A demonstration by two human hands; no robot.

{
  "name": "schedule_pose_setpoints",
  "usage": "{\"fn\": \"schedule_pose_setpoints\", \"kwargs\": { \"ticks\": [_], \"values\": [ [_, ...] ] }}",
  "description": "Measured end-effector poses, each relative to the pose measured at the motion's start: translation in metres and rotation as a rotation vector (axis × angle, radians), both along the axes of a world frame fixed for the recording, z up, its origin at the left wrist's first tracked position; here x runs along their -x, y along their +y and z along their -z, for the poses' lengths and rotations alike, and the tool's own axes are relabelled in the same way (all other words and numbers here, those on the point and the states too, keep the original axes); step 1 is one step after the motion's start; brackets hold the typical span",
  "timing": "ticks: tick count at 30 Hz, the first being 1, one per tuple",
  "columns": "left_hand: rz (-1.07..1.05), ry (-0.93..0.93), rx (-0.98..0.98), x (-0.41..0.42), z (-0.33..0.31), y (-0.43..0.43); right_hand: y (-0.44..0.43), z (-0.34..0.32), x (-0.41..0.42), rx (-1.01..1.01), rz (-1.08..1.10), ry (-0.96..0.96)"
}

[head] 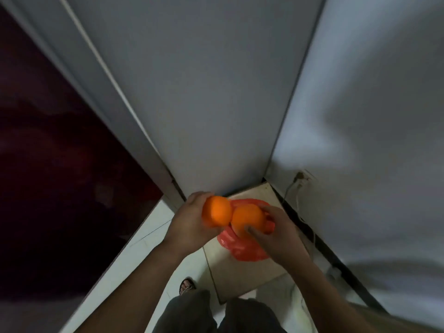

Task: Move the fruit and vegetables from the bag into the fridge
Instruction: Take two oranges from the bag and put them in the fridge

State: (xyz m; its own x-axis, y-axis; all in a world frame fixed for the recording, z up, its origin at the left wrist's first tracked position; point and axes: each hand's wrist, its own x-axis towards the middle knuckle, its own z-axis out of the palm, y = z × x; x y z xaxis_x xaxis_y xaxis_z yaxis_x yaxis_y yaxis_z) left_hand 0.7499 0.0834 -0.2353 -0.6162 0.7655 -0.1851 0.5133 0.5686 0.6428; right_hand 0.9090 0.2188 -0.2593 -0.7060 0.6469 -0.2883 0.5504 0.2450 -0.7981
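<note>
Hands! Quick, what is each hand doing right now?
The left hand holds the left round orange fruit.
The right hand holds the right round orange fruit.

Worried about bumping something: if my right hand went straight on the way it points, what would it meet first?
Likely the left orange, gripped by your left hand. Your right hand points toward it, and its right orange seems to touch it; depth is unclear.

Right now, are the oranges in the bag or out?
Out. The left hand holds one orange, the right hand holds the other orange, both bare, over the bag.
</note>
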Motion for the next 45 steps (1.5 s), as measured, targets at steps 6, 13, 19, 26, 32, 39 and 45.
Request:
{"fn": "schedule_pose_setpoints", "kwargs": {
  "ticks": [6, 13, 19, 26, 32, 39, 45],
  "values": [
    [-0.365, 0.082, -0.01, -0.055, -0.01, -0.05, -0.004, -0.008, 0.01, -0.038, -0.336, 0.075],
    [-0.669, 0.102, 0.078, -0.114, -0.019, -0.115, -0.046, -0.018, 0.008, -0.005, -0.646, 0.038],
    [-0.811, 0.068, 0.095, -0.146, -0.023, -0.161, -0.087, -0.025, 0.007, 0.035, -0.811, 0.055],
    [-0.941, 0.043, 0.085, -0.178, -0.026, -0.235, -0.164, -0.027, 0.006, 0.045, -0.946, 0.09],
    [-1.1, 0.03, -0.004, -0.205, -0.024, -0.341, -0.271, -0.031, 0.005, -0.013, -1.108, 0.071],
    [-1.25, 0.015, -0.076, -0.239, -0.019, -0.508, -0.45, -0.04, -0.006, -0.064, -1.235, -0.013],
    [-1.33, 0.012, -0.055, -0.257, -0.03, -0.634, -0.581, -0.054, -0.012, -0.08, -1.364, 0.049]
  ]
}}
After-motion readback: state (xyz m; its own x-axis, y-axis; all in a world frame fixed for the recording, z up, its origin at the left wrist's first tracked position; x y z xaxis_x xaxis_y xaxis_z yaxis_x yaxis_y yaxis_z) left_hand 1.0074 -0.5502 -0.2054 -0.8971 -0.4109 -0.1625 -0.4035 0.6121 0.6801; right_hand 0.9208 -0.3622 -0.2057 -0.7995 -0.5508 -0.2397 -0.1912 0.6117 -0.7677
